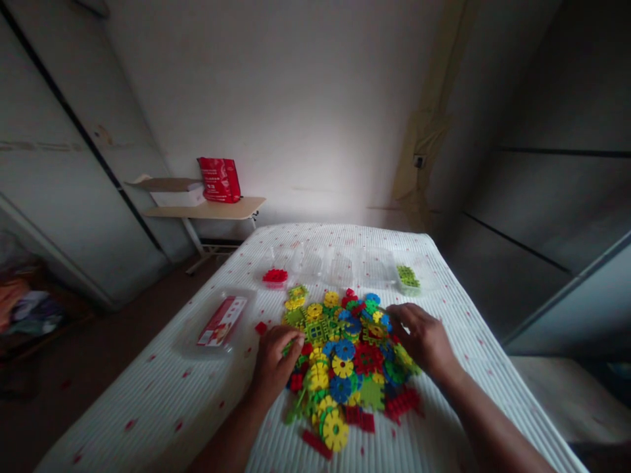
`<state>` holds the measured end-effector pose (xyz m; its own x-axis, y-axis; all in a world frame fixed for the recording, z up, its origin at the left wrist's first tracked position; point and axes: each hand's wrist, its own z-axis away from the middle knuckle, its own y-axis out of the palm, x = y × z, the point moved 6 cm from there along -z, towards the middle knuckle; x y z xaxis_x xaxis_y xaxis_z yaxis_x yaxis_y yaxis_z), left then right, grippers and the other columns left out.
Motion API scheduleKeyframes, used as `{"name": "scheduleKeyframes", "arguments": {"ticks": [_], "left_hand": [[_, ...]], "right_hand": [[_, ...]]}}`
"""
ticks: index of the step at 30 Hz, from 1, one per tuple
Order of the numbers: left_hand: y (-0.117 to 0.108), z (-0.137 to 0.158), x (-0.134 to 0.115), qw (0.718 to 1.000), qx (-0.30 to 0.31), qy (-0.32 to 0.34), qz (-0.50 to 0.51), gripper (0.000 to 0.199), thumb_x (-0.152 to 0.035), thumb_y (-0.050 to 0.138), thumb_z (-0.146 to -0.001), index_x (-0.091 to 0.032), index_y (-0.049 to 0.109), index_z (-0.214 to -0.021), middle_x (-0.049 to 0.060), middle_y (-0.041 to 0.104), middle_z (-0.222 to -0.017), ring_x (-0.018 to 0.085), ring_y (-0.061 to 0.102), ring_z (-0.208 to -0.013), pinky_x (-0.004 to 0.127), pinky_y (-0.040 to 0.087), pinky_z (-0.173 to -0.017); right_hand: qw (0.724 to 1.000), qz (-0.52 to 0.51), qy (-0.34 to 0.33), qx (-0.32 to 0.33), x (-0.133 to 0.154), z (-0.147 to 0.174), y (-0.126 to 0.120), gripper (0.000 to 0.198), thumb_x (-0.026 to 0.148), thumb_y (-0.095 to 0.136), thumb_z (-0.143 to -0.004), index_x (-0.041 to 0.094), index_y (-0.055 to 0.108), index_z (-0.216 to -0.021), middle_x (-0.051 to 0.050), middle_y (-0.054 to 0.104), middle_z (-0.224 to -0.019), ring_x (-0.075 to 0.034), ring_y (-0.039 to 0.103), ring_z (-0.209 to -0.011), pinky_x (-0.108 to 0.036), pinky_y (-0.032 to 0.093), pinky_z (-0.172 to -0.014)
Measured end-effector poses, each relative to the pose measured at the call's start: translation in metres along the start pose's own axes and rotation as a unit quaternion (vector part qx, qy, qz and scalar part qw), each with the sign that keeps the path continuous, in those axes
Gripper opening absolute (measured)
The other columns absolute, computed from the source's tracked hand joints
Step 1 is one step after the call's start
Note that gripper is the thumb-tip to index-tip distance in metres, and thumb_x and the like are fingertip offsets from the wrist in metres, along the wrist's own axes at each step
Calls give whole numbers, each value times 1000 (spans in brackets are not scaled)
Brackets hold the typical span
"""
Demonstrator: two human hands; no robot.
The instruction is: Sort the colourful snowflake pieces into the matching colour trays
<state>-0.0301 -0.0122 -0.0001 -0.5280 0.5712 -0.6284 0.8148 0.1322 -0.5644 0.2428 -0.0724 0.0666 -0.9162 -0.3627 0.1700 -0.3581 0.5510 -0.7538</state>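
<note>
A mixed heap of plastic building pieces in red, yellow, blue and green lies in front of me, many of them notched discs, others squares and sticks. At its left edge is my left hand, fingers curled and thumb near the index finger; whatever they hold, if anything, is hidden. My right hand reaches in from the right, fingers bent but apart, with the tips at the upper right pieces. A yellow disc leans at the heap's near end. One small red piece lies just beyond my left hand.
Behind the heap stands a row of clear plastic containers. The leftmost holds red pieces, the rightmost light green pieces. A clear lidded box with a red label lies left. A side table bears a red bag.
</note>
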Motion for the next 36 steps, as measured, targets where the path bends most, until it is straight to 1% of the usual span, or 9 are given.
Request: {"name": "scheduleKeyframes", "arguments": {"ticks": [5,8,13,17,22,27,30,33,36], "left_hand": [[-1,0,0,1000,-4,-1,-2,25,-34,49,-85,-20,68,-81,5,68,-83,19,62,-83,34,50,-78],[0,0,0,1000,-1,2,-1,24,-33,49,-85,-20,68,-81,5,68,-84,19,62,-83,34,49,-79],[-1,0,-1,1000,-5,6,-2,23,-33,50,-85,-20,68,-81,5,68,-84,19,62,-83,34,49,-79],[0,0,-1,1000,-1,5,4,23,-33,50,-85,-19,67,-81,5,68,-84,19,62,-83,34,50,-79],[2,-1,2,1000,1,5,1,23,-34,50,-84,-19,67,-81,5,68,-84,19,62,-83,34,50,-79],[2,-1,3,1000,10,13,0,23,-34,51,-84,-19,68,-81,5,68,-83,19,63,-81,33,51,-78],[2,-1,4,1000,7,16,-2,23,-34,51,-84,-19,68,-81,5,69,-84,19,63,-81,33,51,-78],[3,-1,4,1000,4,25,1,23,-34,51,-84,-19,68,-81,5,69,-83,19,63,-81,32,52,-77],[2,-2,3,999,-1,33,5,23,-35,51,-84,-19,68,-80,4,69,-82,18,64,-80,31,52,-76]], "right_hand": [[989,23,-50,135,23,2,20,22,25,44,-89,19,65,-85,-6,64,-75,-15,59,-69,-24,44,-61],[984,-21,-38,173,20,3,21,19,29,49,-87,22,65,-93,-6,66,-86,-16,61,-78,-25,46,-68],[987,-58,35,148,-7,2,16,32,38,56,-81,22,61,-108,-8,64,-109,-22,60,-96,-33,50,-78],[979,-87,42,180,-11,2,25,50,42,64,-73,19,57,-117,-11,64,-110,-26,58,-97,-38,49,-81],[970,-100,40,218,-7,3,35,48,40,64,-74,18,59,-117,-11,65,-105,-27,58,-96,-40,48,-80],[970,-141,45,194,-12,3,36,45,36,64,-73,17,61,-113,-11,66,-104,-26,59,-95,-39,48,-81],[965,-188,98,155,-29,1,24,47,37,64,-72,17,59,-115,-11,65,-105,-23,60,-91,-35,50,-75],[958,-210,155,121,-50,-1,1,47,38,64,-72,20,57,-115,-9,64,-108,-20,61,-86,-33,50,-73],[953,-220,146,148,-59,5,-17,45,37,65,-72,22,58,-114,-8,64,-110,-19,60,-87,-33,50,-74]]}}
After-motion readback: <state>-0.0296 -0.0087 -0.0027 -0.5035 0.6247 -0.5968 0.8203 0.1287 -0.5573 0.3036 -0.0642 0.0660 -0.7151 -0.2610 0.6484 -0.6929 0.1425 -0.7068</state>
